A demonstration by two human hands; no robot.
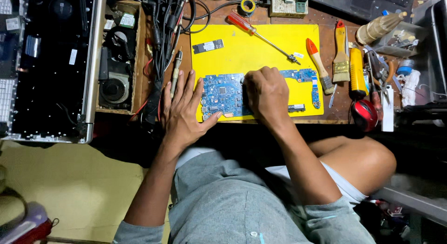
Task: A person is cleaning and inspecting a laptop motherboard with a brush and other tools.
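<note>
Blue circuit board (pixel 222 92) lying flat on yellow mat (pixel 260 43), at mat's near edge. Long axis runs left-right, parallel w/ near edge of desk; wide blocky part at left, thin arm reaching right & ending in a short leg turned toward near side. Component side up.

Left hand (pixel 182 111) spread flat, fingers wide open & pointing far, palm down half on mat's left edge, half on wood desk (pixel 326 114); thumb tip touching board's near-left corner. Gripping nothing, just pressing down.

Right hand (pixel 266 92) curled into loose fist on top of board's middle, knuckles up, fingertips tucked under toward board. Can't tell if anything pinched inside – hidden by back of hand.

Left of left hand: slim probe-like tool (pixel 175 72) lying near-far, just beside fingertips, w/ bundle of black cables (pixel 160 20) beyond. Farther left: wooden box (pixel 138 62) w/ cooling fan (pixel 114 88), then opened laptop chassis (pixel 51 62).

On mat, far-left: small black memory stick (pixel 208 46), apart from board. Red-handled screwdriver (pixel 260 35) lying diagonal across mat's far part, tip pointing right & nearer.

Right of mat: orange-handled brush (pixel 318 62), paintbrush (pixel 341 53), yellow tool (pixel 357 74), red mouse (pixel 364 114) near desk edge.
</note>
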